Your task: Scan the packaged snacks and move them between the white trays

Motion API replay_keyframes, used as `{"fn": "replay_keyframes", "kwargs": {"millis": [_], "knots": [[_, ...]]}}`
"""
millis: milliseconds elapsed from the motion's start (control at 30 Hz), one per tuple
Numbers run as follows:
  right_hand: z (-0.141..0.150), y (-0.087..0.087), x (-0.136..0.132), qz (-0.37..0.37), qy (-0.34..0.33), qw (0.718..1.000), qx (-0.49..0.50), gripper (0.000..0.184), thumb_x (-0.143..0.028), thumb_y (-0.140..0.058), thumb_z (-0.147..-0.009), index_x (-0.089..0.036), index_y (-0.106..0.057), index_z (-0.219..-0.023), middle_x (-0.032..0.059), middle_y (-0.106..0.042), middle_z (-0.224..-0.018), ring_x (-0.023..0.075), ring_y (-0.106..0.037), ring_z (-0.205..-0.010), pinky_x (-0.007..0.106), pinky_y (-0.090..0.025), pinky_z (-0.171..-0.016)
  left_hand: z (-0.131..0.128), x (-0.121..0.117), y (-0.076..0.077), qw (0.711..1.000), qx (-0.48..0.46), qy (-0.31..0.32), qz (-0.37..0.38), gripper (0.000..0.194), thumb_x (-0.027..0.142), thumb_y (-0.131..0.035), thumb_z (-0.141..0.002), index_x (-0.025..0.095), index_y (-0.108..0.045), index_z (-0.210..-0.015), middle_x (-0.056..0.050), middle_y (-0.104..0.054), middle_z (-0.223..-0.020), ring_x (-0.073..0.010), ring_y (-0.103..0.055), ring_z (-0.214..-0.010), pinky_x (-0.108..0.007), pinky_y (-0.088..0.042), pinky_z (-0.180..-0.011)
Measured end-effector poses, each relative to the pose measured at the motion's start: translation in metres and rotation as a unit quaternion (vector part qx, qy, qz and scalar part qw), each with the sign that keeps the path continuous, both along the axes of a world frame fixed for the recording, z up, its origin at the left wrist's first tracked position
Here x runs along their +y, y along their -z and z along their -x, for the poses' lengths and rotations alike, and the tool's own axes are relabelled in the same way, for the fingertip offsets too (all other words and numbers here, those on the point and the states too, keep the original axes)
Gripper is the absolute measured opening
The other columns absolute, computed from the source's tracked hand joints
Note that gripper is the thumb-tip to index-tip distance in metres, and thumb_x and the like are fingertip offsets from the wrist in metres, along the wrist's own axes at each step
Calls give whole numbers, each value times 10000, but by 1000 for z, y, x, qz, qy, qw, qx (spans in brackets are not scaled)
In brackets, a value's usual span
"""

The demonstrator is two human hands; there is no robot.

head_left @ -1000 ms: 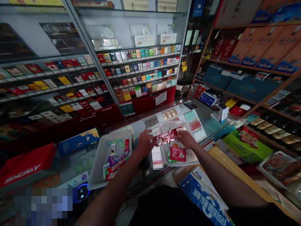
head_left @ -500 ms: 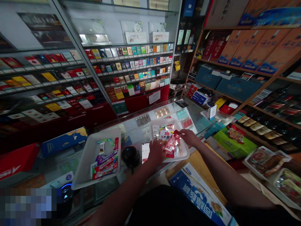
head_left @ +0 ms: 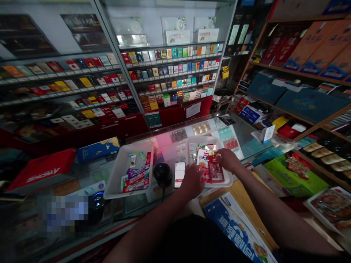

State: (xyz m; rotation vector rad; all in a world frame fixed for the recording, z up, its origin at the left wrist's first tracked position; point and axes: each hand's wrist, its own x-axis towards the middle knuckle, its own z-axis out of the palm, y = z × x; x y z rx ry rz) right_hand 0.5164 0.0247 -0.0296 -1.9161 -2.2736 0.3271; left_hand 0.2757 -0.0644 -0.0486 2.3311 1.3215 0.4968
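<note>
My right hand [head_left: 229, 160] is closed on the top edge of a red snack packet [head_left: 216, 171] above the right white plastic basket [head_left: 228, 179]. My left hand [head_left: 194, 180] has its fingers curled at the lower left edge of a white-and-red snack packet [head_left: 203, 157], which lies beside and partly behind the red one. Several other small packets show in the back of this basket. Just left of my left hand lies a phone [head_left: 179, 176] with a lit white screen, partly covered by that hand.
A black round scanner [head_left: 162, 174] stands between the phone and a second white basket [head_left: 113, 179] with colourful candy packs. A red box [head_left: 45, 171] and a blue box [head_left: 98, 149] lie to the left. A calculator [head_left: 227, 120] rests farther back on the glass counter [head_left: 246, 137].
The red packet, tilted between my hands before, now hangs straighter beside the white-and-red one. A reddish glow has appeared on the counter behind the scanner. The view has turned left.
</note>
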Motion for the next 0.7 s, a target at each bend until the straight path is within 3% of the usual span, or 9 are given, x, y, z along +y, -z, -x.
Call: {"fn": "replay_keyframes", "kwargs": {"millis": [367, 700], "knots": [[99, -26, 6, -37, -48, 998, 29, 192, -249, -589, -936, -173, -764, -957, 133, -748, -1072, 266, -646, -1034, 346, -432, -940, 79, -14, -24, 997, -47, -57, -10, 163, 215, -672, -864, 235, -707, -1022, -113, -591, -1447, -329, -408, -1471, -617, -268, -1222], [204, -27, 13, -38, -123, 990, 60, 125, -225, -630, -906, -184, -745, -931, 125, -741, -1054, 265, -624, -1069, 355, -422, -986, 192, -17, -26, 983, -33, -175, -49, 196, 222, -684, -852, 225, -704, -1047, -108, -611, -1425, -325, -453, -1433, -561, -301, -1230]]}}
